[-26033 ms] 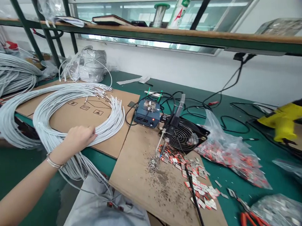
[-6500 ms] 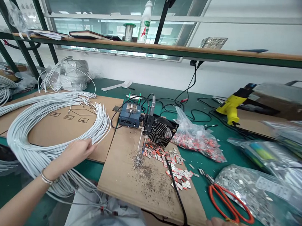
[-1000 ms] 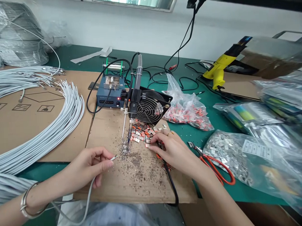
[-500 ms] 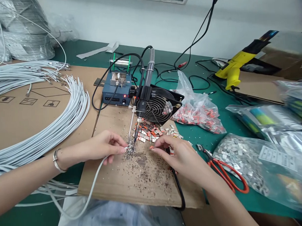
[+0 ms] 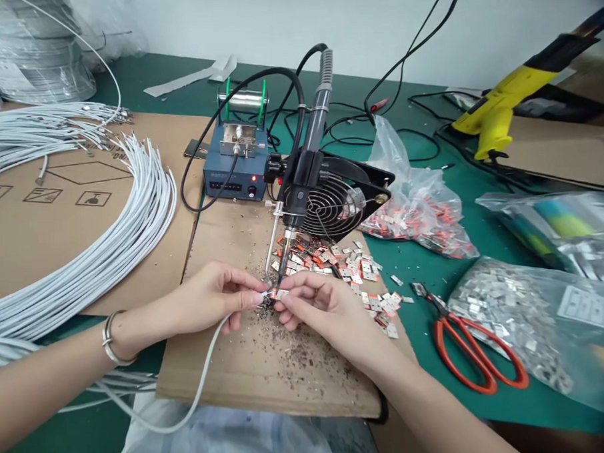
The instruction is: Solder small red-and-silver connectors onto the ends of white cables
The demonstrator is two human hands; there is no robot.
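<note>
My left hand [image 5: 218, 298] is closed on a white cable [image 5: 207, 367], its end pinched between thumb and fingers. My right hand [image 5: 328, 309] pinches a small orange-and-silver USB connector [image 5: 281, 295] and brings it to the cable end. Just above both, a soldering iron [image 5: 298, 203] is fixed in a stand, its tip pointing down at the meeting point. A thin metal tube [image 5: 274, 244] comes down beside the tip. Whether the tip touches the connector is too small to tell. Dark crumbs and solder bits lie below on the cardboard [image 5: 229, 383].
Loose connectors [image 5: 357, 272] lie right of the iron, before a black fan [image 5: 331, 202]. Behind stands a blue soldering station [image 5: 234, 173] with a solder spool [image 5: 246, 101]. Red-handled scissors [image 5: 475, 352], bags of parts [image 5: 511, 317] and a yellow heat gun [image 5: 507, 104] lie right; cable bundles [image 5: 146, 213] left.
My right hand has moved left with the connector, up to the cable end and under the iron's tip. My left hand stays near the tip with the cable. The view has shifted slightly.
</note>
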